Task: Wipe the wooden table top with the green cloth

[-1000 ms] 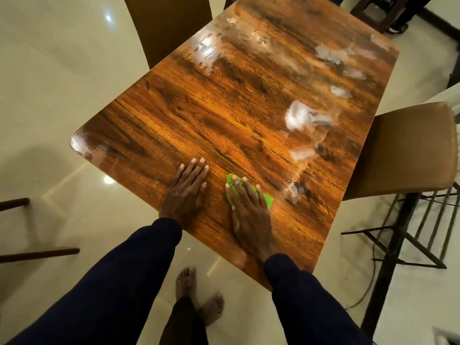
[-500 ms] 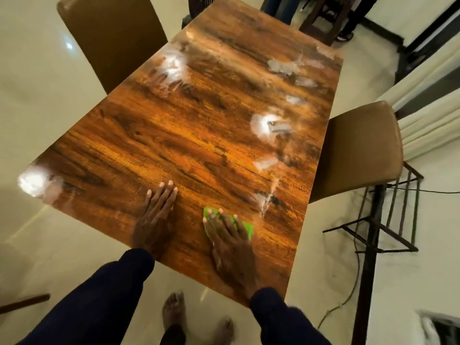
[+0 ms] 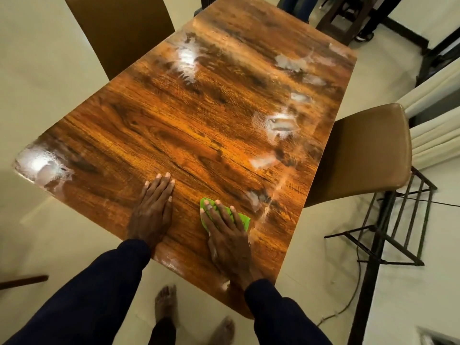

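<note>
Your right hand [image 3: 225, 232] presses flat on the green cloth [image 3: 242, 219], lower centre, unmoved since a second ago. Left hand [image 3: 153, 211] rests open on the wooden table top [image 3: 199, 135]; upper-right smears [image 3: 280, 124] remain unwiped.

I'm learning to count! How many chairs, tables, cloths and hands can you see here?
Tan padded chairs: 2
Brown wooden table top: 1
Bright green cloth: 1
Bare hands flat on the table: 2, left hand, right hand
Total: 6
</note>
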